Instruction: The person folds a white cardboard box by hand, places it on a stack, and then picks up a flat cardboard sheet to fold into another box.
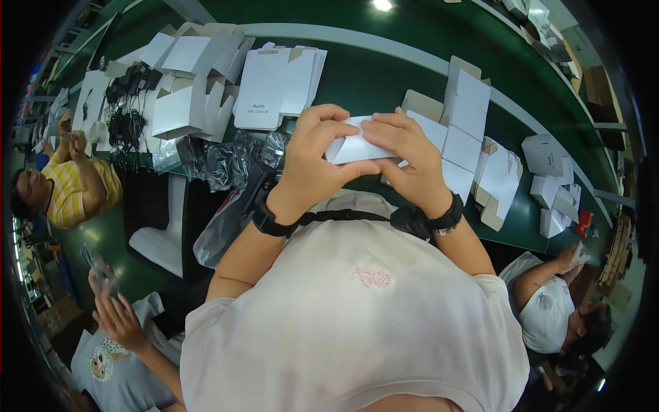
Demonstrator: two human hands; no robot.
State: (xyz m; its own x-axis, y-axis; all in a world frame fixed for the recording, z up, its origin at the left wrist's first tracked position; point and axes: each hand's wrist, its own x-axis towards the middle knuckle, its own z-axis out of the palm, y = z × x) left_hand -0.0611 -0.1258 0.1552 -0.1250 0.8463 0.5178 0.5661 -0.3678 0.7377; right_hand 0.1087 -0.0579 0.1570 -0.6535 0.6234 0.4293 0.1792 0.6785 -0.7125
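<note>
A small white cardboard box (351, 148) is held between my two hands above the near side of the green table (357, 62). My left hand (312, 152) grips its left end, thumb along the near side and fingers curled over the far edge. On the other end, my right hand (414, 156) wraps round, its fingers pressing on the top face. The fingers cover much of the box, so I cannot tell whether its flaps are closed. Just beyond my left hand lies a stack of flat white cartons (274, 82).
To the left stand open white boxes (180, 110), black cables (130, 99) and clear plastic bags (223, 161). On the right are a row of white boxes (463, 123), folded cartons (500, 175) and more boxes (552, 185). Co-workers sit left (82, 189) and right (549, 309).
</note>
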